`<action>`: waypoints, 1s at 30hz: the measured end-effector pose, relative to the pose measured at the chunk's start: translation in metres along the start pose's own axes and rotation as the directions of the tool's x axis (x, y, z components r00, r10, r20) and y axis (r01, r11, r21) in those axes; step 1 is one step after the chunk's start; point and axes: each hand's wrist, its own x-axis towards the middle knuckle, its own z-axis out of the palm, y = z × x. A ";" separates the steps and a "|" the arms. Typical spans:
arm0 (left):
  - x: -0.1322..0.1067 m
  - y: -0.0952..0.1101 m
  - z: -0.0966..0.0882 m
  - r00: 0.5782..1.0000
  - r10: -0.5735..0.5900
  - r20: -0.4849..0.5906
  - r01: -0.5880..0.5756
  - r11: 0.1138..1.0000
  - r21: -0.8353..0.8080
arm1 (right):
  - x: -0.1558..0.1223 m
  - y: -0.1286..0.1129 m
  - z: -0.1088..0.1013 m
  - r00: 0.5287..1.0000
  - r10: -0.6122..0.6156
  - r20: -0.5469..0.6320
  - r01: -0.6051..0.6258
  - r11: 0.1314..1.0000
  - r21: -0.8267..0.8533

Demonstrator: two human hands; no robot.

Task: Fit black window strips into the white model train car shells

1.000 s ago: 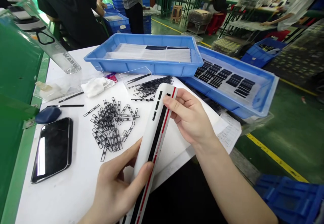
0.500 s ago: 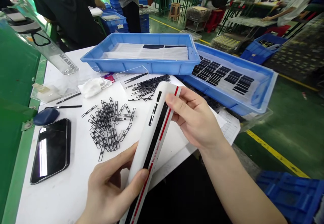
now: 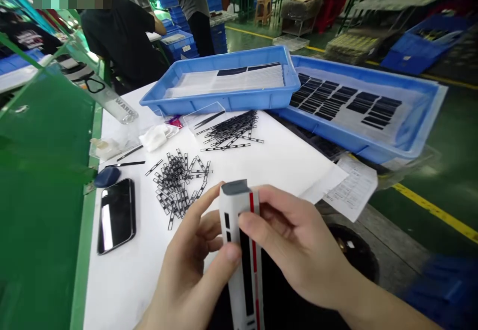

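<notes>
Between both hands is a white model train car shell [image 3: 244, 280] with a black window band and a red stripe. It points away from me, its dark far end showing. My left hand [image 3: 194, 265] is closed on its left side, thumb across the side face. From the right, my right hand [image 3: 298, 250] grips it near the far end, thumb on the black band. Beyond the hands lies a loose pile of small clear-and-black window strips [image 3: 177, 183]. A denser heap of dark strips [image 3: 233, 130] sits behind it, next to black tweezers [image 3: 209, 119].
A phone [image 3: 117, 215] and a dark blue rounded object [image 3: 107, 176] lie at left, near a crumpled white cloth [image 3: 159, 137] and a clear bottle [image 3: 112, 103]. Two blue trays [image 3: 220, 102] [image 3: 373, 146] with parts stand behind. A printed sheet [image 3: 353, 190] hangs over the right edge.
The shell has turned more upright in view, its far end lower and nearer to me. My left hand has slid up toward that end, near my right hand. The camera view has shifted.
</notes>
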 end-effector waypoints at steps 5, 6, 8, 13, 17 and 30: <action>-0.006 -0.001 0.015 0.997 -0.024 -0.071 0.018 0.997 -0.077 | -0.017 0.003 -0.002 0.985 -0.137 0.102 0.149 0.981 -0.121; -0.009 -0.002 0.017 0.996 -0.018 -0.084 0.011 0.996 -0.093 | -0.019 0.003 -0.003 0.978 -0.176 0.108 0.191 0.971 -0.146; -0.013 -0.004 0.020 0.995 -0.004 -0.101 -0.008 0.993 -0.118 | -0.020 0.003 -0.003 0.963 -0.240 0.123 0.260 0.947 -0.190; -0.021 -0.005 0.025 0.991 0.016 -0.134 -0.034 0.990 -0.134 | -0.021 0.004 0.001 0.917 -0.364 0.164 0.395 0.887 -0.241; -0.032 -0.006 0.032 0.980 -0.031 -0.199 -0.007 0.983 -0.185 | -0.022 0.001 0.005 0.907 -0.390 0.161 0.421 0.862 -0.282; -0.022 -0.003 0.035 0.986 -0.111 -0.122 0.065 0.940 -0.336 | -0.025 0.000 0.000 0.915 -0.382 0.126 0.402 0.853 -0.333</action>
